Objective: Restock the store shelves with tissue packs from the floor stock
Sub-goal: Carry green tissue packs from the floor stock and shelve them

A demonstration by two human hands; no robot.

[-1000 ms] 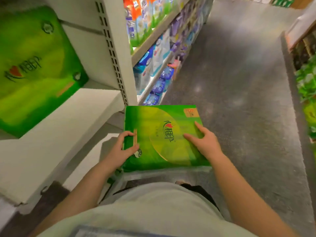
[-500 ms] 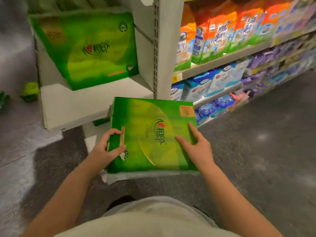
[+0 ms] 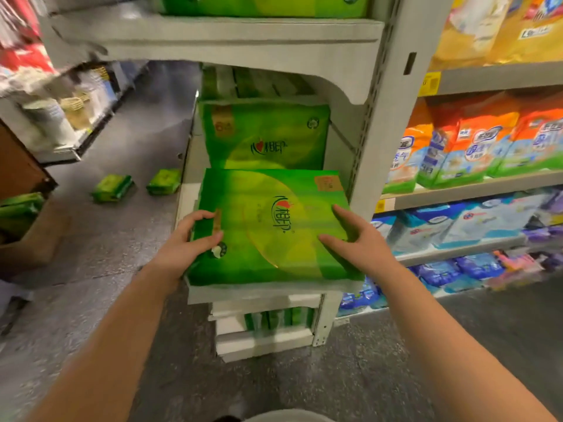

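A large green tissue pack [image 3: 274, 226] lies flat between my hands, in front of the white end shelf [image 3: 219, 38]. My left hand [image 3: 185, 242] grips its left edge, thumb on top and fingers curled over the side. My right hand [image 3: 353, 239] holds the right edge with thumb and forefinger spread on the top face. Behind it, a matching green pack [image 3: 265, 135] stands upright on the middle shelf level. More green packs [image 3: 274, 321] fill the lowest level.
Two small green packs [image 3: 112, 187] [image 3: 164, 181] lie on the grey floor at left, near a brown box [image 3: 24, 220] holding more. A shelf upright [image 3: 377, 117] stands right of the pack. Aisle shelves with orange and blue packs [image 3: 475, 147] run along the right.
I have turned to face the end shelf. The pack, held in both hands the same way, has come up and forward, close to the middle shelf level.
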